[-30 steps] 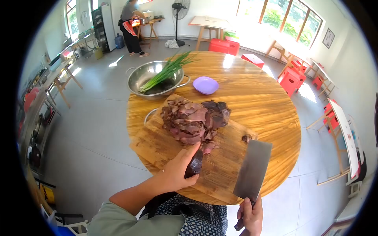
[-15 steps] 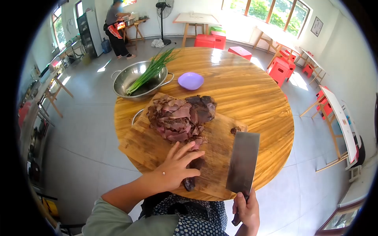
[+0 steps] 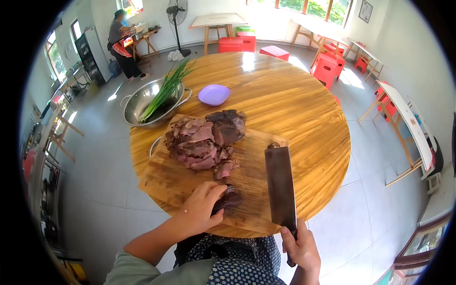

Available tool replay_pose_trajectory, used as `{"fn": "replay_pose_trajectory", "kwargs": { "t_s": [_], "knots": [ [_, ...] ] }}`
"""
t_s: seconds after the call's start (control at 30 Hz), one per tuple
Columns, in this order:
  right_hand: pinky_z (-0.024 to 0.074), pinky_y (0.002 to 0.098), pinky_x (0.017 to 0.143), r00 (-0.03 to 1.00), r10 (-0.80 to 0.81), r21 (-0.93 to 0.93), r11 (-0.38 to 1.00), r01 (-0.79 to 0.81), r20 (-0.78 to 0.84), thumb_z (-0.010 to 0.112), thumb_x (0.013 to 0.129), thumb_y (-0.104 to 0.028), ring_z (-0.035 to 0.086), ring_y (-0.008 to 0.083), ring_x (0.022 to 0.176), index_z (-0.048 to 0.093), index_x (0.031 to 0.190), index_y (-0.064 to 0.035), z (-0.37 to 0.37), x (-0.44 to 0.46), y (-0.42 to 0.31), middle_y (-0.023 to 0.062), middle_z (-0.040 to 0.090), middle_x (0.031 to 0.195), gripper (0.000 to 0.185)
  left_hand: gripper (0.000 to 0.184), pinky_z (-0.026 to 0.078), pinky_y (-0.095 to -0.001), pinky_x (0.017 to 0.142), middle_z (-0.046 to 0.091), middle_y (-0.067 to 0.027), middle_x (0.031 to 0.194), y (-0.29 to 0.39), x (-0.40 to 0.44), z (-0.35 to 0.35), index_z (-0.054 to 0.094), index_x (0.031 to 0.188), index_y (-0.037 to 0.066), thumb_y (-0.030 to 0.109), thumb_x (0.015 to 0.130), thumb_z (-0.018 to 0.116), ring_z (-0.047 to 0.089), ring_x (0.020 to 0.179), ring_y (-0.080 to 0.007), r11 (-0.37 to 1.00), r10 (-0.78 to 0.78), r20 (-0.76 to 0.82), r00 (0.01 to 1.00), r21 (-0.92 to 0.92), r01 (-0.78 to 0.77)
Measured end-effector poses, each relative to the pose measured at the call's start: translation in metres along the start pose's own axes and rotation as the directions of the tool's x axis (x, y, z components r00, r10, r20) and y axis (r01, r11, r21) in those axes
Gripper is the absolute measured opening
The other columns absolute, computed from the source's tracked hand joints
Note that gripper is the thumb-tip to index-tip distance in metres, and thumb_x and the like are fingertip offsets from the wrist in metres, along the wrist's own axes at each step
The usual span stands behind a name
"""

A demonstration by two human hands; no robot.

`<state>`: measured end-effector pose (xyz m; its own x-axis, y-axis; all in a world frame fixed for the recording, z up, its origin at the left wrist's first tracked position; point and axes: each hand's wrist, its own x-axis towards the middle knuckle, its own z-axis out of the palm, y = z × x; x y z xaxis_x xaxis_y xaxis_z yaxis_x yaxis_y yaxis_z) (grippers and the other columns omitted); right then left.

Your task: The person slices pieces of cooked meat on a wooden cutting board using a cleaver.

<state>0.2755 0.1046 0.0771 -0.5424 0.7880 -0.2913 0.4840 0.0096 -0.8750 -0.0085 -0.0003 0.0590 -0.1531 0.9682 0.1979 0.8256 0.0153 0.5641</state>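
Note:
My left hand (image 3: 198, 210) grips a dark chunk of cooked meat (image 3: 230, 197) near the front of the wooden cutting board (image 3: 254, 166), its fingers curled over the chunk's left side. In my right hand (image 3: 304, 249) is a cleaver (image 3: 280, 185), held by its dark handle. Its broad blade points away from me over the board's right side, apart from the chunk. Farther up the board lies a heap of sliced meat (image 3: 194, 145), with larger dark meat pieces (image 3: 229, 126) against it. A small meat scrap (image 3: 274, 145) sits just beyond the blade tip.
On the round wooden table (image 3: 313, 142), a steel bowl (image 3: 135, 102) holds long green scallions (image 3: 164, 92), beside a purple plate (image 3: 213, 95). Behind stand red stools (image 3: 324, 70), folding tables (image 3: 218, 20) and a fan (image 3: 176, 23). A person (image 3: 124, 45) stands at a far-left table.
My left hand has gone from spread fingers to curling around the meat chunk, which now lies turned and farther from the board's front edge. The cleaver stays in my right hand; the view has shifted.

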Motion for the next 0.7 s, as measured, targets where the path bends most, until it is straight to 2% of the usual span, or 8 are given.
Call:
{"fn": "replay_pose_trajectory", "kwargs": {
  "t_s": [0.1,0.13,0.17,0.23,0.27,0.5,0.57,0.7],
  "knots": [
    [0.0446,0.0299,0.047,0.990,-0.143,-0.134,0.981,0.143,0.012,0.063,0.102,-0.020,0.057,0.0140,0.048,0.057,0.105,0.0004,-0.005,-0.003,0.000,0.0057,0.060,0.058,0.022,0.053,0.048,-0.0438,0.097,0.052,-0.0205,0.128,0.005,0.001,0.002,0.054,0.131,-0.002,0.019,0.087,0.075,0.054,0.114,-0.0399,0.999,0.043,0.005,0.999,-0.018,-0.043],
    [0.0462,0.0338,0.049,0.999,-0.051,-0.133,0.990,0.051,0.002,0.065,0.102,-0.024,0.060,0.0212,0.049,0.057,0.104,-0.0011,-0.005,-0.010,-0.029,0.0092,0.061,0.060,0.024,0.050,0.048,-0.0427,0.097,0.054,-0.0203,0.128,0.005,0.001,0.004,0.058,0.128,-0.002,0.019,0.086,0.077,0.055,0.114,-0.0393,0.995,0.098,-0.053,0.994,0.000,-0.098],
    [0.0462,0.0338,0.049,0.999,-0.040,-0.123,0.992,0.039,-0.003,0.065,0.102,-0.024,0.060,0.0212,0.049,0.057,0.104,-0.0011,-0.006,-0.010,-0.029,0.0092,0.061,0.060,0.024,0.050,0.048,-0.0427,0.097,0.054,-0.0203,0.128,0.003,0.001,0.008,0.058,0.128,-0.002,0.019,0.086,0.077,0.055,0.114,-0.0393,0.995,0.101,-0.038,0.994,-0.001,-0.101],
    [0.0479,0.0380,0.052,0.981,-0.159,-0.319,0.929,0.186,0.111,0.065,0.101,-0.026,0.063,0.0304,0.055,0.058,0.107,-0.0018,-0.012,-0.010,-0.027,0.0141,0.062,0.063,0.026,0.045,0.048,-0.0423,0.094,0.054,-0.0196,0.126,-0.003,0.003,0.017,0.061,0.123,-0.001,0.020,0.087,0.077,0.055,0.112,-0.0369,0.984,0.171,-0.146,0.974,0.072,-0.162],
    [0.0491,0.0420,0.055,0.978,-0.143,-0.320,0.929,0.185,0.149,0.066,0.101,-0.028,0.066,0.0371,0.062,0.057,0.111,-0.0023,-0.013,-0.010,-0.033,0.0179,0.063,0.066,0.029,0.045,0.048,-0.0423,0.094,0.054,-0.0196,0.126,-0.004,0.002,0.018,0.061,0.123,-0.001,0.020,0.087,0.077,0.055,0.112,-0.0369,0.985,0.165,-0.140,0.976,0.069,-0.156],
    [0.0543,0.0482,0.065,0.953,0.075,-0.424,0.904,0.060,0.294,0.068,0.099,-0.030,0.070,0.0400,0.072,0.055,0.123,-0.0087,-0.006,-0.004,-0.052,0.0205,0.070,0.078,0.034,0.039,0.048,-0.0432,0.092,0.056,-0.0202,0.122,-0.007,0.011,0.030,0.063,0.117,-0.001,0.016,0.085,0.078,0.056,0.108,-0.0377,0.993,0.113,-0.223,0.968,0.005,-0.115],
    [0.0514,0.0510,0.061,0.934,-0.254,-0.314,0.892,0.326,0.250,0.059,0.102,-0.017,0.066,0.0442,0.071,0.050,0.126,-0.0041,-0.002,-0.008,-0.038,0.0254,0.068,0.083,0.029,0.041,0.047,-0.0455,0.092,0.057,-0.0207,0.120,-0.007,0.009,0.033,0.062,0.117,-0.001,0.014,0.083,0.079,0.056,0.107,-0.0394,0.993,0.097,-0.227,0.969,-0.037,-0.108],
    [0.0485,0.0601,0.074,0.951,-0.033,-0.280,0.952,0.124,0.307,0.061,0.099,-0.018,0.061,0.0530,0.091,0.049,0.128,-0.0051,-0.005,-0.009,-0.055,0.0324,0.066,0.096,0.034,0.044,0.046,-0.0469,0.094,0.055,-0.0214,0.121,-0.009,0.012,0.030,0.061,0.119,0.000,0.013,0.081,0.080,0.056,0.108,-0.0403,0.993,0.104,-0.215,0.971,-0.032,-0.113]
  ]
}}
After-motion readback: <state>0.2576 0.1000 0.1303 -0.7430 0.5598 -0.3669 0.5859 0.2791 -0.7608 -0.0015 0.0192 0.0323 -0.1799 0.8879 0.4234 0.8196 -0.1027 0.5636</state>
